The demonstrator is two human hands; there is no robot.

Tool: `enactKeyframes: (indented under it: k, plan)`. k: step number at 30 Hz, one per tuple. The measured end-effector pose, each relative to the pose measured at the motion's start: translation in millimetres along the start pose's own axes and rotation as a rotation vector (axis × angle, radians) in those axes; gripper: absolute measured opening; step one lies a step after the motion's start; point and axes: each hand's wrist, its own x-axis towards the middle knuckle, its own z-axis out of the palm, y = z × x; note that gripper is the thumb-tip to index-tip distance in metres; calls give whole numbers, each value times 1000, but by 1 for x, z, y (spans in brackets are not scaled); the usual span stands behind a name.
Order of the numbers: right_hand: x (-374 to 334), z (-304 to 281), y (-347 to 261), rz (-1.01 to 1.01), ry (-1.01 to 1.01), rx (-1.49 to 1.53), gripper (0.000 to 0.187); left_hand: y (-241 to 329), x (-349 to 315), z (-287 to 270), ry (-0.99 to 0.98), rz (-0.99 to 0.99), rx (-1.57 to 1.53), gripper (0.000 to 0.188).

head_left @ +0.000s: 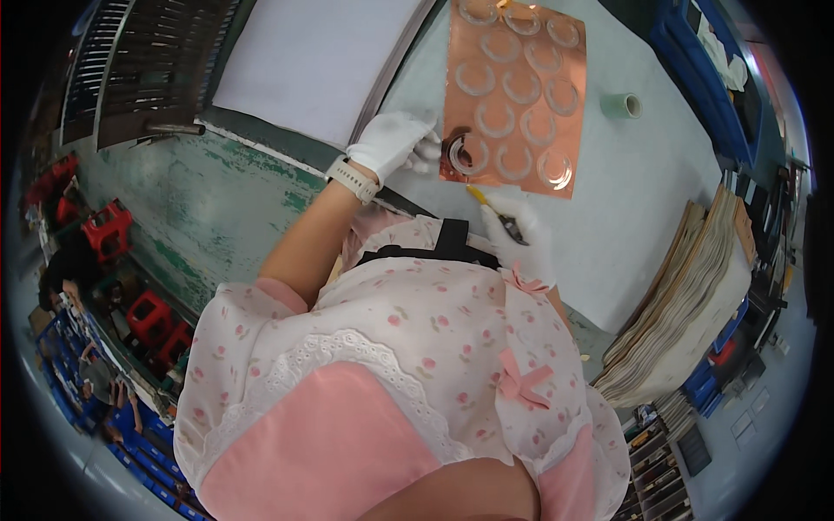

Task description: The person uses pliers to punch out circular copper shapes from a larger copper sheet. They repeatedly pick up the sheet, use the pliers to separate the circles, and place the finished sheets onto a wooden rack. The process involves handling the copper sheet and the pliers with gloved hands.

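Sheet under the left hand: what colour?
Shiny copper sheet, with rows of clear rings; head view.

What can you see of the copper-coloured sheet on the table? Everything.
The copper-coloured sheet is a thin, shiny, foil-like rectangle lying flat on the pale table, slightly skewed. It carries rows of clear horseshoe-shaped rings, about a dozen. Its far edge runs out of the picture. The gloved left hand presses its near left corner by one ring. The gloved right hand, holding a yellow-handled tool, sits just below its near edge.
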Motion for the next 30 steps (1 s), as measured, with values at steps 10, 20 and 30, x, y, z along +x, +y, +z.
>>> enactKeyframes:
  k: [10, 20, 30]
  plan:
    - [61, -76, -38, 408, 491, 195, 36, 29, 23, 21, 22, 32, -297, 33]
    - [76, -123, 1, 570, 283, 609, 37, 55, 27, 34, -78, 427, 57, 33]
    - [55, -152, 47, 443, 222, 1160, 36, 89, 29, 26, 266, 1427, 1586, 29]
